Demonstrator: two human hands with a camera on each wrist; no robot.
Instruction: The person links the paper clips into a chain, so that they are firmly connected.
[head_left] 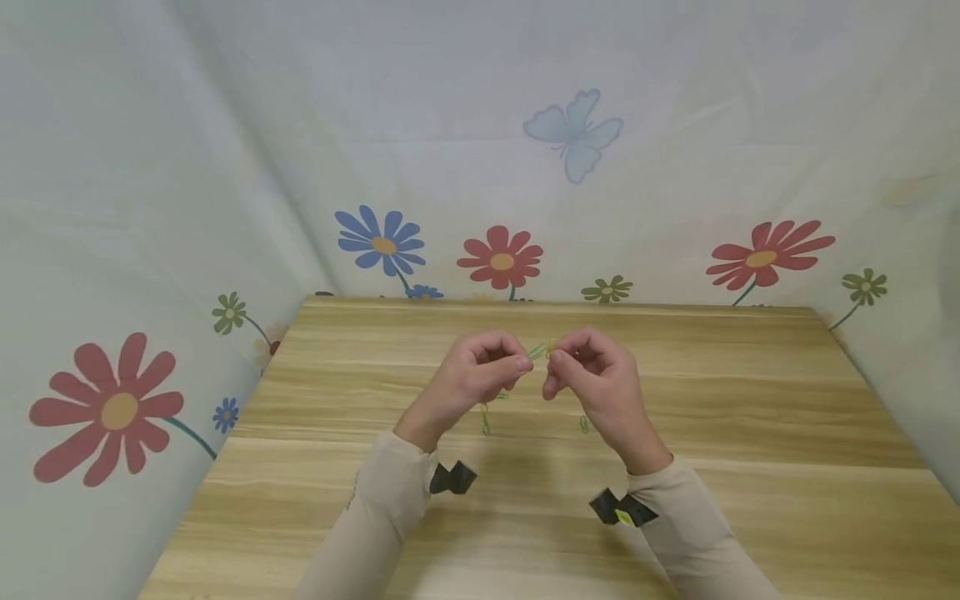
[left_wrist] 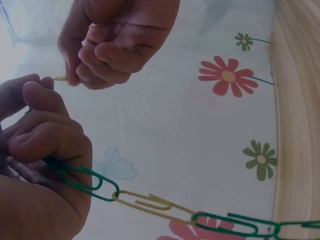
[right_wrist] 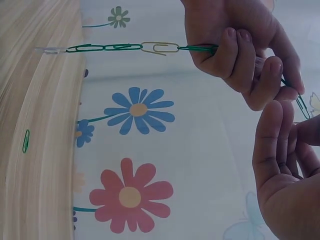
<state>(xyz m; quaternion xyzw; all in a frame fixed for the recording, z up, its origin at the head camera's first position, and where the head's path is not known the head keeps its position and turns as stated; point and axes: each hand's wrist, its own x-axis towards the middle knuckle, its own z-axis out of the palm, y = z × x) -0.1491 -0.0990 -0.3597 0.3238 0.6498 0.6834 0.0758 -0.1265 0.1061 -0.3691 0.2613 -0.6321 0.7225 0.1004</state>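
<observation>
Both hands are raised above the table with fingertips close together. My left hand [head_left: 483, 367] pinches a green paper clip [head_left: 537, 351] at the top of a chain. From under its curled fingers the chain hangs down: green clips, a yellow paper clip [right_wrist: 160, 47], more green ones, and a pale clip [right_wrist: 50, 50] at the low end. My right hand [head_left: 596, 371] pinches a separate-looking yellow paper clip [left_wrist: 63, 78] between thumb and forefinger, right at the tip of the left hand's green clip. Fingers partly hide both clips.
One loose green paper clip [right_wrist: 26, 141] lies on the wooden table [head_left: 750, 400], below the right hand in the head view. Behind the table hangs a white curtain [head_left: 675, 167] printed with flowers and a butterfly. A black wrist camera [head_left: 453, 477] sits on each sleeve.
</observation>
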